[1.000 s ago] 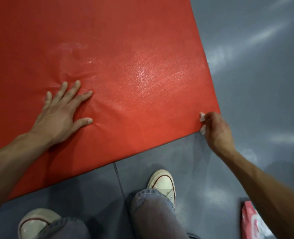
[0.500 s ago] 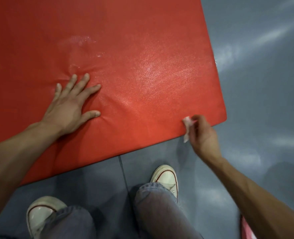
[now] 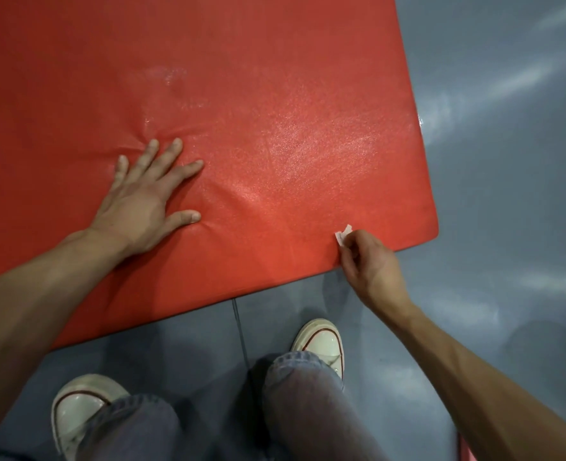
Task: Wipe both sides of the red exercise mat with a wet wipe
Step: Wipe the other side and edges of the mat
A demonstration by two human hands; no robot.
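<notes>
The red exercise mat (image 3: 258, 94) lies flat on the grey floor (image 3: 507, 161), filling the view from about 9 o'clock round to 2 o'clock, with its near corner at roughly 3 o'clock. The left hand (image 3: 145, 201) lies palm down on the mat at about 9 o'clock of centre, fingers straight and spread and holding nothing; creases radiate from under it, so it seems to be pressing the soft cover down, probably to keep the mat from sliding while the other hand rubs. The right hand (image 3: 371, 261) sits at the mat's near edge, around 4 o'clock, its fingers curled and pinching a small bunched wet wipe (image 3: 343, 235) against the red surface just inside that edge. A damp sheen spreads over the mat's middle, which suggests this face is largely wiped and the border is being finished; the underside is, I judge, yet to be done. Counted: one mat, one wipe, two hands, two pale sneakers (image 3: 321, 341) at 6 o'clock, and one reddish object (image 3: 464, 450) cut off at the bottom right, which I cannot identify
</notes>
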